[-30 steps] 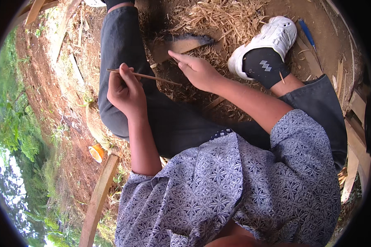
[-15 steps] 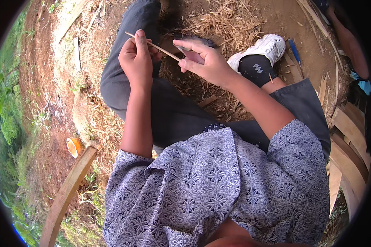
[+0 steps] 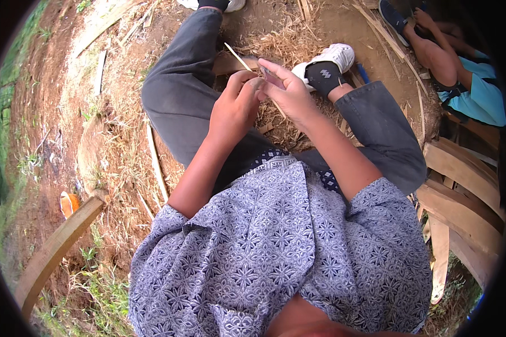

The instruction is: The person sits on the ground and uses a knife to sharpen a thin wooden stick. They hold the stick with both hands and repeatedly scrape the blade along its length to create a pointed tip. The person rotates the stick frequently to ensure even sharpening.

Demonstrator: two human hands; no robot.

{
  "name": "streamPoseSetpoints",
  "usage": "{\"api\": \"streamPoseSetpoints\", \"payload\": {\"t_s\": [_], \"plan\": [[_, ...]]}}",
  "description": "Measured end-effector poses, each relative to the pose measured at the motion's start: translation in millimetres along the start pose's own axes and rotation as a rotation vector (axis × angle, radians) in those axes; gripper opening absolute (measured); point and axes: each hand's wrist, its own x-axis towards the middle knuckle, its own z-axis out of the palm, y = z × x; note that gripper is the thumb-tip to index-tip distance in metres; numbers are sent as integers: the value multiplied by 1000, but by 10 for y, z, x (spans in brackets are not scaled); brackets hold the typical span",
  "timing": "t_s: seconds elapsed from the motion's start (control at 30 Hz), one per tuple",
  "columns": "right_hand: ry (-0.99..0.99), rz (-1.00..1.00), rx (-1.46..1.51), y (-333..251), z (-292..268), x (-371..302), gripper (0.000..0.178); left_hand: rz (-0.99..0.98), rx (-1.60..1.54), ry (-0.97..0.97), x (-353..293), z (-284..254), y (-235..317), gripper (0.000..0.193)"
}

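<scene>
A thin pale wooden stick (image 3: 238,56) slants between my two hands, its upper end sticking out past the fingers. My left hand (image 3: 234,110) is closed, with thumb and fingers pinched on the stick close to the right hand. In my right hand (image 3: 291,96) a thin, flat, pinkish-grey piece (image 3: 271,77), like a folded sheet, lies between thumb and fingers against the stick. The fingers partly hide it, so its kind is unclear. Both hands meet above the ground between my bent legs.
Wood shavings (image 3: 287,42) cover the ground beyond my hands. A blue-handled tool (image 3: 363,73) lies by my white shoe (image 3: 338,55). Curved planks (image 3: 461,210) are stacked at right, near another person in turquoise (image 3: 483,98). A wooden beam (image 3: 59,247) and orange object (image 3: 69,204) are at left.
My left hand has moved right along to the right hand, and the stick has turned steeper, now passing through both hands. The view has shifted, showing more of the other person.
</scene>
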Motion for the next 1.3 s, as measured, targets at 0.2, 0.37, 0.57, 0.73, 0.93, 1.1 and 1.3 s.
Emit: {"api": "streamPoseSetpoints", "payload": {"t_s": [0.2,0.37,0.57,0.73,0.93,1.1,1.3], "plan": [[-100,159,-33,-143,84,-202,60,54,-35,-54,-24,-47,-98,33],[108,254,12,-62,-323,-82,49,-302,-212,149,166,5,-573,8],[234,285,-55,365,-734,143,43,-685,-513,45,363,43,-939,18],[262,346,24,602,-726,156,42,-754,-609,102,404,183,-1095,16],[247,484,16,729,-736,298,57,-827,-615,-13,469,165,-1052,32],[241,496,21,797,-736,411,55,-829,-764,26,479,130,-1015,47],[171,335,-148,914,-449,678,46,-581,-218,-83,448,169,-940,43]]}}
